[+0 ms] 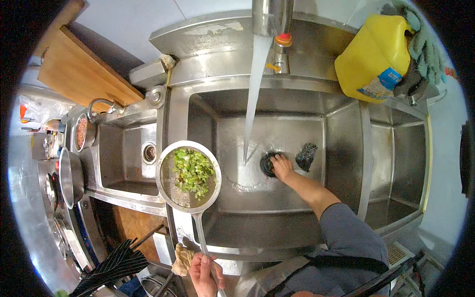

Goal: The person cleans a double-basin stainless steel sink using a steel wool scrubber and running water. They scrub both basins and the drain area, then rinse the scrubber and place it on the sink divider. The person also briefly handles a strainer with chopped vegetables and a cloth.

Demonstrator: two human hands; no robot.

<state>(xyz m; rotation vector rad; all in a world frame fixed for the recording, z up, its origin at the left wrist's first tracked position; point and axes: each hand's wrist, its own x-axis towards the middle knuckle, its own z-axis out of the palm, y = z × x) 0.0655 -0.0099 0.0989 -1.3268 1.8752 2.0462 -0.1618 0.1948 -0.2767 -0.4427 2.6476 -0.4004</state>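
My left hand (pixel 206 274) grips the long handle of a round metal strainer (pixel 202 237). Chopped leafy greens (pixel 193 170) lie in its bowl, which hangs over the left rim of the large stainless steel sink (pixel 267 130). Down on the sink floor, my right hand (pixel 282 167) has its curled fingers at the right side of a dark round thing (pixel 265 163), perhaps the drain; the fingertips are partly hidden. To the right of this hand lies a dark, crumpled clump (pixel 306 156). A stream of water (pixel 256 81) pours from the metal spout (pixel 272 18) into the sink.
A smaller basin (pixel 128 159) with a drain is at left, another basin (pixel 404 163) at right. A yellow jug (pixel 371 59) stands on the back ledge. A wooden board (pixel 85 70) leans back left, near metal bowls (pixel 72 178). Striped fabric (pixel 111 267) shows lower left.
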